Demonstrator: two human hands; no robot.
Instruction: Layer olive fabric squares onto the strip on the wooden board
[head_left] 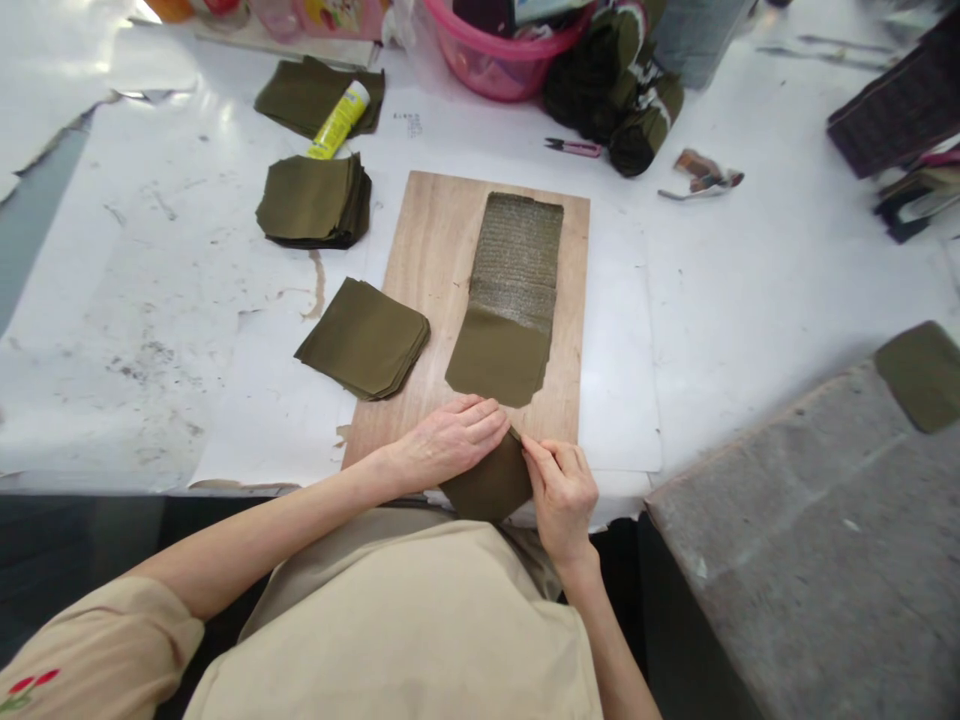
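Note:
An olive fabric piece (491,482) hangs partly over the table's front edge. My left hand (457,437) lies flat on its upper edge, fingers together. My right hand (559,485) pinches its right corner between thumb and fingers. Just beyond, overlapping olive pieces (499,352) lie on a wooden board (427,240); the farther ones look rough and shiny. A stack of cut olive pieces (365,338) rests across the board's left edge.
Farther left are another olive stack (315,200) and a yellow tube (339,120) on more fabric. Behind the board stand a pink basket (499,65), thread rolls (611,80) and small pink snips (574,148). A grey surface (817,520) is at right.

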